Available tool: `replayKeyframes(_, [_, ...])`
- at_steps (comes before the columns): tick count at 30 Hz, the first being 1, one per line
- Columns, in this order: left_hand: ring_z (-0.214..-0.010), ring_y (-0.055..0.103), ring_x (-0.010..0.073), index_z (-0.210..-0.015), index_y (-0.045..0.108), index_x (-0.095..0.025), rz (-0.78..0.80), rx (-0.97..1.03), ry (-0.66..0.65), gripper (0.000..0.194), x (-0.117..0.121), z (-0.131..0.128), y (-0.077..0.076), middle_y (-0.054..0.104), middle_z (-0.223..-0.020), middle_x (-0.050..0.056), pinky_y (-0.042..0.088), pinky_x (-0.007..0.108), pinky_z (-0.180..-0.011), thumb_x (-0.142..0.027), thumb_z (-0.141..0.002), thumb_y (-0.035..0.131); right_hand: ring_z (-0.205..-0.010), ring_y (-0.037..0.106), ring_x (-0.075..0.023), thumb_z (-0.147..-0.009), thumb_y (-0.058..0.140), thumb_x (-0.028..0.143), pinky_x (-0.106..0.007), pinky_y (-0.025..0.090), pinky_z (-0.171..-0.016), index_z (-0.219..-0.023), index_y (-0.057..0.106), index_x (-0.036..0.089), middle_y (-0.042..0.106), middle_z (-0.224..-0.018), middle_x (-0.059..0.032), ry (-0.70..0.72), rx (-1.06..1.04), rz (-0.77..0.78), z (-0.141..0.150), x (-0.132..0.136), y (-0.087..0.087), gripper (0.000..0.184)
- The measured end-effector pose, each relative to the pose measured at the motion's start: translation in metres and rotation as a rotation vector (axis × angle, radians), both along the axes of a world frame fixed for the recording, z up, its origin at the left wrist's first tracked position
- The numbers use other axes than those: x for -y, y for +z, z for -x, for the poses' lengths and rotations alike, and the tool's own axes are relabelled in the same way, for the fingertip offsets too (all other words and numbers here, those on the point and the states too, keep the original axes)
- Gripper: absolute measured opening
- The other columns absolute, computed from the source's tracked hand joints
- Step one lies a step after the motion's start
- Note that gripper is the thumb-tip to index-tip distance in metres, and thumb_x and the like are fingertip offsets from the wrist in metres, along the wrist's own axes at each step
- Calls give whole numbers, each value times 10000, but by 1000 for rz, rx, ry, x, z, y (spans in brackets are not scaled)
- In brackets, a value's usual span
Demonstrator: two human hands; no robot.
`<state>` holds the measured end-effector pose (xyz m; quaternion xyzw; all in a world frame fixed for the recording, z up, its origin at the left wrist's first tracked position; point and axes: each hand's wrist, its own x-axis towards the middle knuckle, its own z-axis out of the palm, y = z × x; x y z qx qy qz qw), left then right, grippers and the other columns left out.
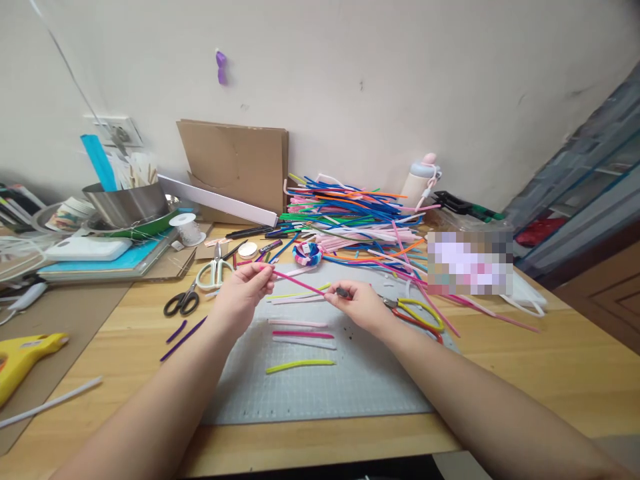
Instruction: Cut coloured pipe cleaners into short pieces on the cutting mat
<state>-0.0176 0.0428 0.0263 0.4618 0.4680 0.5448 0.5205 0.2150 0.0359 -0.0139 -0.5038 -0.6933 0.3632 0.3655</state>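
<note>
A dark pink pipe cleaner point(299, 282) is stretched between my two hands above the grey cutting mat point(380, 390). My left hand point(243, 300) pinches its left end. My right hand point(361, 308) pinches the other end, and a small dark piece point(343, 292) that I cannot make out shows at its fingers. On the mat below lie cut lengths of pipe cleaner: a pale pink one point(297, 323), a bright pink one point(303, 335), a white one point(305, 343) and a yellow-green one point(300, 366). More pieces lie behind, partly hidden by my hands.
Pliers point(417, 317) lie beside my right wrist. Black scissors point(181, 302) and pale-handled scissors point(215, 270) are left of my left hand. A pile of coloured pipe cleaners point(350, 217) rises against the wall. A yellow glue gun point(30, 357) lies far left; a bottle point(420, 181) stands back right.
</note>
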Motion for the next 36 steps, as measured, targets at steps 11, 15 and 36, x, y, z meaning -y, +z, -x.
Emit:
replayKeyframes(11, [-577, 542, 53, -790, 664, -147, 89, 276, 44, 286, 4, 15, -10, 638, -698, -5, 465, 189, -593, -301, -593, 802, -572, 377, -114, -822, 517, 499, -239, 319, -546, -721, 548, 186, 419, -611, 37, 55, -58, 3, -3, 1, 0, 330])
replayKeyframes(15, [-568, 547, 55, -807, 671, -137, 50, 280, 41, 277, 1, 18, -13, 643, -682, -1, 475, 185, -586, -291, -612, 794, -562, 333, -110, -815, 517, 539, -245, 289, -533, -657, 476, 190, 360, -597, 41, 51, -80, -14, -5, 0, 2, 385])
replayKeyframes(36, [-562, 566, 48, -715, 644, -123, -28, 515, 114, 178, 1, 29, 3, 612, -646, -15, 517, 125, -550, -146, -616, 789, -608, 403, -128, -858, 497, 495, -265, 329, -558, -854, 543, 205, 441, -687, 19, 2, -199, -70, -1, 7, 1, 294])
